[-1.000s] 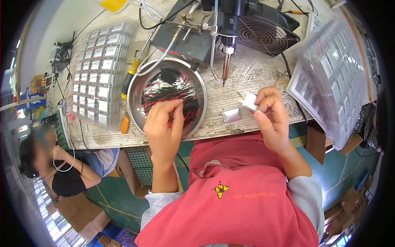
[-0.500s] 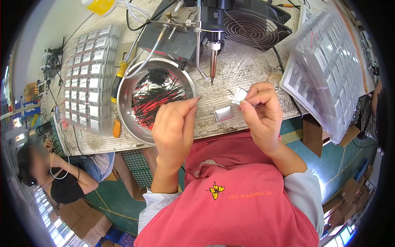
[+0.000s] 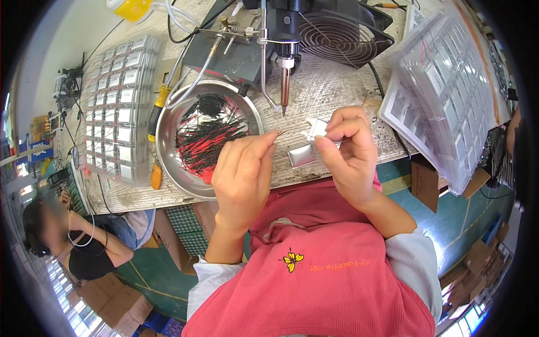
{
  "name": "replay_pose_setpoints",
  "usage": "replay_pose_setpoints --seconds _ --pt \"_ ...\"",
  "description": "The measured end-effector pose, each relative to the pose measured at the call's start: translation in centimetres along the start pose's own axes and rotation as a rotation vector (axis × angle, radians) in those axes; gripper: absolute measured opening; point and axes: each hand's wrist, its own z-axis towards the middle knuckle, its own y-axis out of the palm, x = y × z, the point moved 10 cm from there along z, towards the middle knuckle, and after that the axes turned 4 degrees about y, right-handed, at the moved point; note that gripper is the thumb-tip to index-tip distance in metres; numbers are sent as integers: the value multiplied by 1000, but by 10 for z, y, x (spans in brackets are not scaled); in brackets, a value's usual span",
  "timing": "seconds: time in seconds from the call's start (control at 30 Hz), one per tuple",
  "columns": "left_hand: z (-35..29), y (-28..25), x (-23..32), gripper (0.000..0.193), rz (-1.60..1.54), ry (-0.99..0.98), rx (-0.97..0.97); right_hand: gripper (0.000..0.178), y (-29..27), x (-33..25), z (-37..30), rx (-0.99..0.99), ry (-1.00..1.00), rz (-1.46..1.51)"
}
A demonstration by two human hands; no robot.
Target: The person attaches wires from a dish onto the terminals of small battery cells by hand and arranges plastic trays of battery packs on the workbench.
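Between the thumb and fingers of my right hand (image 3: 349,154) is a small silver pouch battery (image 3: 319,128), its tabbed end turned left. My left hand (image 3: 244,171) pinches a short thin wire (image 3: 282,133) whose tip sticks out toward the battery; the two are apart. On the table just below them lies a second silver pouch battery (image 3: 302,156). A soldering iron (image 3: 285,92) hangs tip down above and between my hands, with a thin solder feed tube (image 3: 271,100) beside its tip. Left of my left hand stands a round metal bowl (image 3: 167,171) of cut black and red wires (image 3: 210,140).
Stacked clear trays of batteries (image 3: 115,106) stand at the left, more trays (image 3: 443,95) at the right. A black fan (image 3: 342,36) and a grey box (image 3: 208,53) are at the back. A yellow-black screwdriver (image 3: 159,112) lies beside the bowl. Another person (image 3: 84,230) sits at left.
My left hand has moved right, bringing the wire nearer the battery. My right hand has shifted slightly left with its battery. The whole view has shifted a little.
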Motion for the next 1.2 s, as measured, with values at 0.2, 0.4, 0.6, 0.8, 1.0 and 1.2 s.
replay_pose_setpoints --seconds 0.2,0.4,0.6,0.8,1.0,1.2 --pt "0 5 5 24 -44 59 31 17 3 -6 -2 2 -51 -86" --pt "0 3 7 25 -34 54 31 17 4 -7 -1 11 -61 -84" --pt "-1 3 4 24 45 12 1 16 5 -8 -1 33 -82 -87" --pt "1 3 7 20 83 50 -11 17 7 -10 0 28 -112 -98" --pt "1 3 0 19 100 0 -22 17 7 -9 4 29 -114 -127" --pt "2 3 -7 18 84 -40 -16 16 11 -7 11 20 -120 -134"
